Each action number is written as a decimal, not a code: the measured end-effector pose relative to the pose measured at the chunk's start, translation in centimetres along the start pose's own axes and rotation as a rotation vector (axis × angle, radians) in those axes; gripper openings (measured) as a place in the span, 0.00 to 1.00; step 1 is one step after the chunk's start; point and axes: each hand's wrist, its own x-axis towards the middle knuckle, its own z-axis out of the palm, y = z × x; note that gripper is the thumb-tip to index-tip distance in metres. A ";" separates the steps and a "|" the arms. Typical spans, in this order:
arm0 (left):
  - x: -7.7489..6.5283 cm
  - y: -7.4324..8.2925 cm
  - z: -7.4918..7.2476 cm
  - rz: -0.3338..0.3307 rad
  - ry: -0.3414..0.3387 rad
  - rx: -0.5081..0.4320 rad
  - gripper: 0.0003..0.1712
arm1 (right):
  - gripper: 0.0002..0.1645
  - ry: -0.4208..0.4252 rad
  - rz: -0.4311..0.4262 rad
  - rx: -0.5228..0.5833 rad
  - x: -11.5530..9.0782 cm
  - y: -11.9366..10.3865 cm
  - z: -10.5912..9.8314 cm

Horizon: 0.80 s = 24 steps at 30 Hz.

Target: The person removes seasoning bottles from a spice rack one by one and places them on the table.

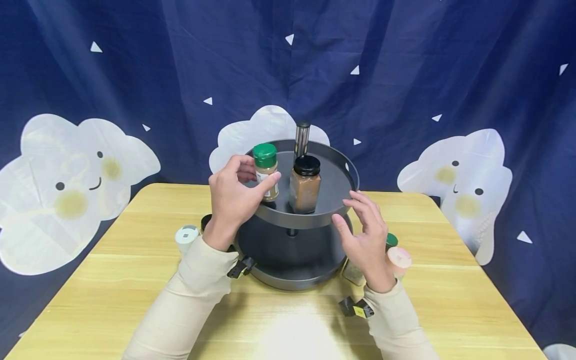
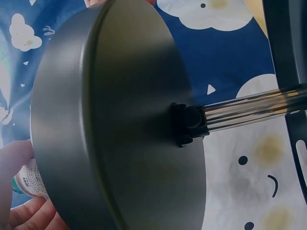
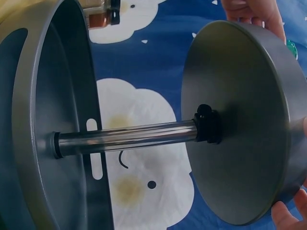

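A two-tier dark grey turntable rack stands on the table, its upper tray (image 1: 330,182) joined to the lower tray (image 1: 292,260) by a metal post (image 3: 129,136). At the upper tray's left side, my left hand (image 1: 231,192) holds a spice jar with a green lid (image 1: 265,159), thumb in front and fingers behind. Beside it on the tray stands a square jar of brown powder with a black lid (image 1: 306,187). My right hand (image 1: 366,235) is at the upper tray's right rim, fingers loosely bent and holding no jar. The left wrist view shows only the green-lidded jar's labelled lower part.
Left of the rack are a white-lidded container (image 1: 186,236) and a dark-lidded one (image 1: 206,221), partly hidden. To the right, behind my right hand, are a green lid (image 1: 391,240) and a pinkish-lidded container (image 1: 399,259). A blue cloud-patterned curtain (image 1: 382,90) hangs behind the wooden table (image 1: 112,280).
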 end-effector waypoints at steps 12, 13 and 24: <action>0.0 0.1 -0.8 0.032 0.014 -0.001 0.26 | 0.21 -0.005 0.017 0.031 -1.2 3.1 0.0; 0.0 0.1 -0.9 0.035 0.016 -0.005 0.26 | 0.21 -0.006 0.016 0.033 -1.2 3.1 0.0; 0.0 0.4 -1.5 0.068 0.057 -0.019 0.26 | 0.19 0.002 -0.010 0.011 0.0 0.2 0.0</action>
